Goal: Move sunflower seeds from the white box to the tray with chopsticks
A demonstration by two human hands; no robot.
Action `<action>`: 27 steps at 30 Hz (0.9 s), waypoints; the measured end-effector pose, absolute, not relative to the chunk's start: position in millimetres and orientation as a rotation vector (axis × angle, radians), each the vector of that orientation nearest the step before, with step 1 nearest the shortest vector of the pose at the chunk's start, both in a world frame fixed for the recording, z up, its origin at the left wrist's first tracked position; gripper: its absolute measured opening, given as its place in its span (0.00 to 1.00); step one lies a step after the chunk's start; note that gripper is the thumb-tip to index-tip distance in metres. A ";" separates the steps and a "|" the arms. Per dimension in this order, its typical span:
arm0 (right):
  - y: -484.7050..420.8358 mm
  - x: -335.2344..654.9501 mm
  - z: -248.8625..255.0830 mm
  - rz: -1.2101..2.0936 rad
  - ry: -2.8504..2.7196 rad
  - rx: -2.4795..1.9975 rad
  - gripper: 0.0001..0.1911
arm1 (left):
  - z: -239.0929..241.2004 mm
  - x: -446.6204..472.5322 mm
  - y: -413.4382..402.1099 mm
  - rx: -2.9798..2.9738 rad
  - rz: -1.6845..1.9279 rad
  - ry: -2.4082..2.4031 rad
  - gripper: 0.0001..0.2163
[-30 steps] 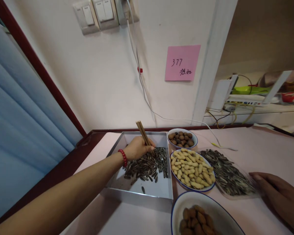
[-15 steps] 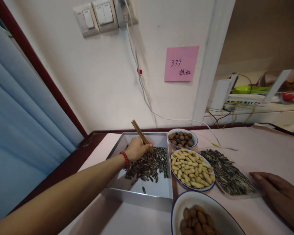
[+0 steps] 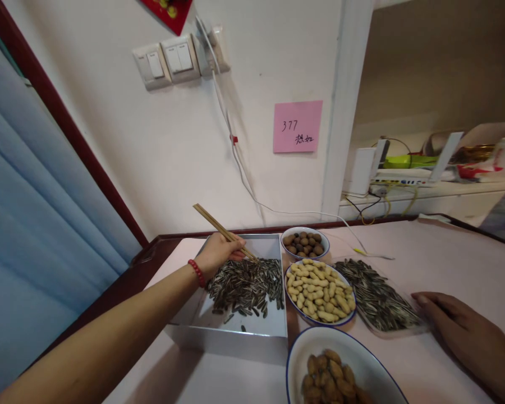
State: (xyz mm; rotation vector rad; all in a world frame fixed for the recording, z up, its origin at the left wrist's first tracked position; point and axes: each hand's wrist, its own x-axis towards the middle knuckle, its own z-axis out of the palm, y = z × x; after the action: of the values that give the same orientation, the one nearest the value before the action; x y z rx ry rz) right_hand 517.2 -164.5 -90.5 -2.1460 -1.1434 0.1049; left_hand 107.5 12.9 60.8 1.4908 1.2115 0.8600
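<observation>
My left hand (image 3: 217,253) is closed round a pair of wooden chopsticks (image 3: 219,227), whose tips rest in a heap of striped sunflower seeds (image 3: 246,283) inside a shallow grey tray (image 3: 231,332). A red bead bracelet sits on that wrist. My right hand (image 3: 458,328) lies flat and open on the pink table, holding nothing, just right of a clear sheet of more sunflower seeds (image 3: 374,292).
A plate of peanuts (image 3: 317,289) stands between tray and seed sheet. Behind it is a small bowl of brown nuts (image 3: 305,243); a bowl of almonds (image 3: 336,376) sits at the front. A white cable (image 3: 244,174) hangs from the wall socket onto the table (image 3: 446,252). A blue curtain hangs left.
My left hand has tilted the chopsticks flatter, their upper ends swinging left. The view has shifted slightly, so everything sits a little further left. My right hand stays flat.
</observation>
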 end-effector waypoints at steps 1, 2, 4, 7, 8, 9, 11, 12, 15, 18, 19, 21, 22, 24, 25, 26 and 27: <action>-164.5 516.6 -90.2 0.148 -1.142 -2.134 0.23 | 67.7 108.0 10.5 1.478 0.873 1.192 0.07; -164.6 515.6 -89.5 0.179 -1.140 -2.122 0.24 | 75.1 109.7 7.7 1.470 0.882 1.168 0.09; -164.7 512.9 -87.6 0.200 -1.132 -2.098 0.24 | 90.3 117.0 0.9 1.468 0.886 1.107 0.10; -164.1 508.6 -84.5 0.202 -1.134 -2.048 0.23 | 109.7 140.4 -11.4 1.489 0.875 0.990 0.10; -163.8 507.4 -83.6 0.198 -1.140 -2.032 0.22 | 114.3 151.5 -16.0 1.496 0.864 0.945 0.09; -163.5 506.5 -82.6 0.194 -1.147 -2.018 0.22 | 117.6 164.1 -20.7 1.502 0.851 0.900 0.09; -163.2 505.2 -80.6 0.188 -1.162 -1.993 0.21 | 120.0 192.2 -30.3 1.514 0.807 0.825 0.08; -163.1 504.8 -79.7 0.186 -1.169 -1.983 0.20 | 119.0 206.9 -34.9 1.518 0.778 0.796 0.08; -163.0 504.2 -78.1 0.187 -1.187 -1.956 0.19 | 107.9 248.5 -46.2 1.532 0.637 0.736 0.07; -162.7 504.4 -78.7 0.190 -1.195 -1.935 0.19 | 92.0 278.3 -53.0 1.575 0.551 0.733 0.05; -162.6 504.4 -79.2 0.190 -1.194 -1.930 0.19 | 87.7 284.5 -54.3 1.595 0.544 0.744 0.05; -162.6 504.4 -79.6 0.187 -1.190 -1.926 0.19 | 83.3 290.8 -56.1 1.621 0.537 0.764 0.04; -162.6 504.3 -79.6 0.186 -1.189 -1.927 0.19 | 83.7 290.7 -56.7 1.627 0.530 0.768 0.04; -162.9 504.0 -78.8 0.188 -1.189 -1.934 0.19 | 90.0 284.1 -57.1 1.633 0.525 0.760 0.06; -163.1 503.9 -78.3 0.189 -1.190 -1.939 0.19 | 95.4 277.5 -56.8 1.638 0.532 0.752 0.07; -163.3 503.9 -78.0 0.190 -1.190 -1.945 0.19 | 102.0 268.7 -56.1 1.648 0.548 0.744 0.08; -163.5 504.0 -77.9 0.192 -1.188 -1.951 0.19 | 109.2 258.0 -54.9 1.665 0.576 0.740 0.09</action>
State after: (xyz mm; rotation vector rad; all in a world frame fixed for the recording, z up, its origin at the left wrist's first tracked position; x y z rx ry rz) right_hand 504.0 -163.5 -77.9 -1.9514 -1.1884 0.1916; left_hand 258.0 -54.9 109.2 1.6653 0.7396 0.5759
